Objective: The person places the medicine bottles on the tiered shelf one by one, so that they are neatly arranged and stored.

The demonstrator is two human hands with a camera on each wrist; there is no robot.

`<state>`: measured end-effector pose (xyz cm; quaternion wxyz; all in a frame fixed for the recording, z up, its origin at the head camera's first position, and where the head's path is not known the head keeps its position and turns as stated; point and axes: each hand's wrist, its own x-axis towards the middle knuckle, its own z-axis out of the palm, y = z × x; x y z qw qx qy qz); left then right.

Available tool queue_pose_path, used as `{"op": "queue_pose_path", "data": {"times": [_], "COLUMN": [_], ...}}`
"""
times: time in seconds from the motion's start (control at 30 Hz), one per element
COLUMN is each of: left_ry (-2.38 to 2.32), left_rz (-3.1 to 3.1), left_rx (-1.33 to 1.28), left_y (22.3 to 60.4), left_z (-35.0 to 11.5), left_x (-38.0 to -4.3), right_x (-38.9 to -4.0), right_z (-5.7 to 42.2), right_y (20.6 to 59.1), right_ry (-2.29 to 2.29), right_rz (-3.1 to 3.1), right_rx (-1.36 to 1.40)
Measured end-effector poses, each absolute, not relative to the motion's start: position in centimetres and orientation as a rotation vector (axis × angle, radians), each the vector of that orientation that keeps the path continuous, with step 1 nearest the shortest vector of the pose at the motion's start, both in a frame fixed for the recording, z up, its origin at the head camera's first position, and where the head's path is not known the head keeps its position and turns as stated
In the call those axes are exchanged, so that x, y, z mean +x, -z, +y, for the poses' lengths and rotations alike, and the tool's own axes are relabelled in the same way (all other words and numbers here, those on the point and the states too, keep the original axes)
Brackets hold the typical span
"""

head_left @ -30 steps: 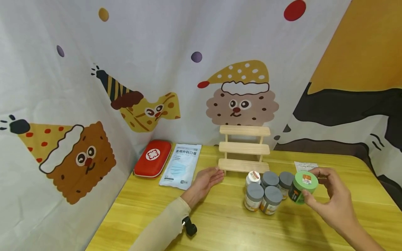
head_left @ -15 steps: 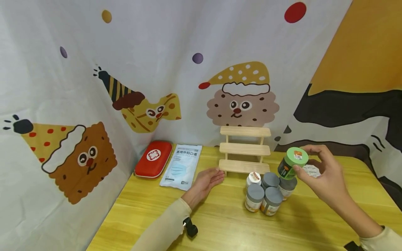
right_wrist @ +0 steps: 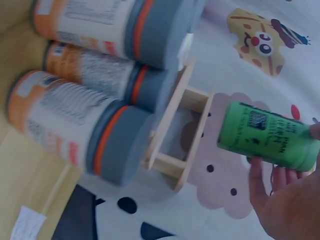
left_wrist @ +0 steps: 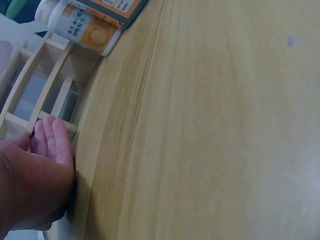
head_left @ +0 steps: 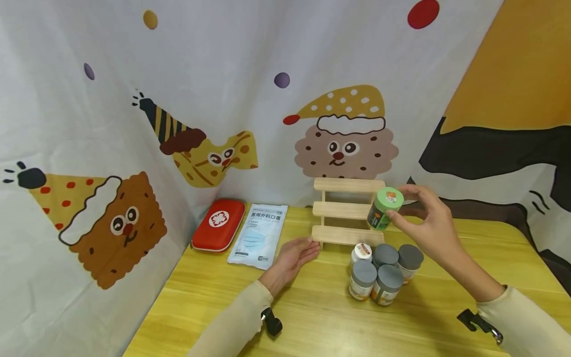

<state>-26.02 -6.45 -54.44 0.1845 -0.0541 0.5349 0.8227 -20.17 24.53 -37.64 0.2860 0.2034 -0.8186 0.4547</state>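
My right hand (head_left: 429, 220) grips a black and green jar with a green lid (head_left: 388, 197) by its upper part, between thumb and fingers. The jar is raised in front of the right end of a three-step wooden display rack (head_left: 345, 234). In the right wrist view the jar's green label (right_wrist: 270, 135) faces the camera. At the rack's lower left end, my left hand (head_left: 290, 263) rests with straight fingers touching the wood. The left wrist view shows those fingers (left_wrist: 61, 140) against the rack's end.
Several grey-lidded jars (head_left: 363, 277) and a white-capped bottle (head_left: 362, 252) cluster before the rack. A red first-aid case (head_left: 218, 233) and a mask packet (head_left: 258, 238) lie at the left. A patterned cloth (head_left: 250, 59) hangs behind the table (head_left: 312, 317).
My right hand has lifted the green-lidded jar from beside the grey-lidded jars and carried it leftward and back to the rack. The left hand has stayed at the rack's end.
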Motion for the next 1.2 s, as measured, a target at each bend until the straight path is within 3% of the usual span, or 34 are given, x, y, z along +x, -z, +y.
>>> {"op": "queue_pose_path", "data": {"times": [1.2], "left_ry": [-2.314], "left_rz": [1.494], "left_rx": [-0.152], "left_y": [54.5], "left_z": [-6.5], "left_x": [-26.2], "right_x": [-30.1], "right_z": [14.5], "right_y": [34.9], "right_ry": [-1.308], "right_rz": [-2.405], "right_rx": [0.312]}}
